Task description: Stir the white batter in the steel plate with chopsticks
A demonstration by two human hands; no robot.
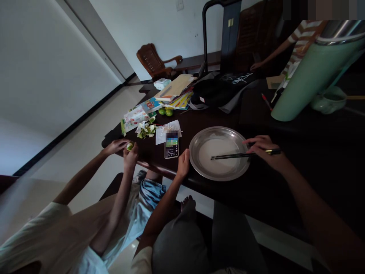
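Note:
A wide metal basin [196,167] with whitish liquid [212,150] in it rests near the table's front edge. My left hand [184,164] grips its left rim, with some fingers hidden by the edge. In my right hand [266,150] is a pair of dark chopsticks [236,155], their tips dipping into the liquid. The fingers of that hand reach over the basin's right rim. Left of my left hand, a phone [172,146] with its screen lit lies partly on a white paper sheet [176,125].
A person seated at my left holds a partly peeled green fruit [129,146]. Peelings [146,129], two green fruits [165,111], books [173,95] and a black bag [219,91] lie behind. A tall green tumbler [308,82] and a cup [327,101] stand right. Another person [303,42] is beyond.

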